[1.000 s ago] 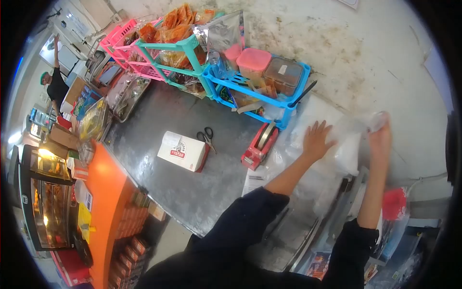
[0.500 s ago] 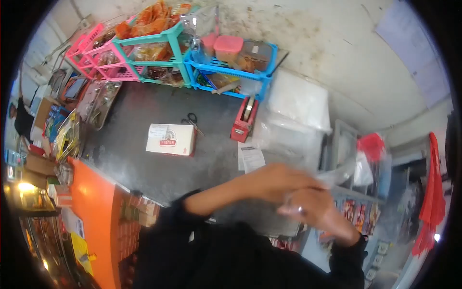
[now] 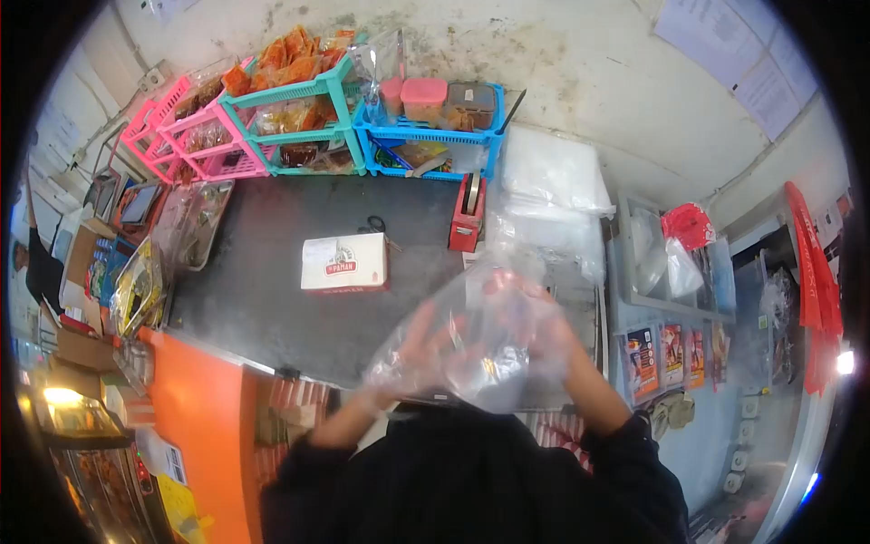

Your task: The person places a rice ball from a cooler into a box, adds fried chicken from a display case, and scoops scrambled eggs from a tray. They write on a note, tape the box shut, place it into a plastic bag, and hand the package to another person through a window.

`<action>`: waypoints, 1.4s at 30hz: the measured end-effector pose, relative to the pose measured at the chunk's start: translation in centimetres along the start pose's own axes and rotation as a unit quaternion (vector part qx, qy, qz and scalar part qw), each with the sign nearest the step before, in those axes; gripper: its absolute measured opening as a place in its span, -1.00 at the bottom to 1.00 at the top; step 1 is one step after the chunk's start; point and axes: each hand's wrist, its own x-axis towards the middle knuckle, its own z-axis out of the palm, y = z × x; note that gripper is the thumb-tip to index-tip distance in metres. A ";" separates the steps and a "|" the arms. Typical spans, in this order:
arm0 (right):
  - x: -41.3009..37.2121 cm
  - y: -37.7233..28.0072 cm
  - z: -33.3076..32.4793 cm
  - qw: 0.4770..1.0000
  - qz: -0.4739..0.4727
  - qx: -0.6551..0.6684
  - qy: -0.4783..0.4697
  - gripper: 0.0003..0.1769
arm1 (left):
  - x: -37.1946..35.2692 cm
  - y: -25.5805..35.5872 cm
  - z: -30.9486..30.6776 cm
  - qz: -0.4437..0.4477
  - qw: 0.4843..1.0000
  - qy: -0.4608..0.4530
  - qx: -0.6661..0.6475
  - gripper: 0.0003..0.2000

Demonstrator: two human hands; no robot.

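A clear plastic bag [image 3: 489, 340] is spread between my two hands above the front edge of the dark table. My left hand [image 3: 419, 349] shows through the film, its fingers apart, with plastic around it down to the wrist. My right hand [image 3: 535, 317] is at the bag's right side, partly behind the film, and holds the plastic. Beyond them on the table lies a white box [image 3: 344, 262] with a red logo. Black-handled scissors [image 3: 372, 224] rest behind the box. A red tape dispenser [image 3: 467, 214] stands to its right.
Stacked plastic bags [image 3: 555, 172] lie at the back right. Blue [image 3: 430, 136], green [image 3: 294, 140] and pink racks [image 3: 204, 127] line the wall. A metal tray [image 3: 207, 227] is at the left. A person [image 3: 43, 267] in dark clothes is at the far left. Red bags [image 3: 807, 272] hang right.
My hands, together at the right before, are now apart with the clear bag spread between them. My left hand has moved left. The view has shifted slightly.
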 end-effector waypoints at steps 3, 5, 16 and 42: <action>-1.5 -0.1 -5.4 0.967 -0.102 -0.214 -0.091 -0.35 | 1.5 0.5 7.4 0.180 0.968 -0.053 -0.164 0.26; -3.6 -0.3 -6.2 0.951 -0.086 -0.286 -0.084 -0.32 | 0.2 3.0 9.2 0.025 0.983 0.175 0.047 0.36; -1.3 6.0 -14.1 0.608 -0.072 -0.756 0.230 -0.62 | -4.1 3.3 3.8 -0.153 0.797 0.326 0.484 -0.60; 1.5 4.0 2.0 0.998 0.015 0.043 -0.037 -0.86 | -6.2 1.1 11.3 0.134 0.415 0.509 0.742 -0.65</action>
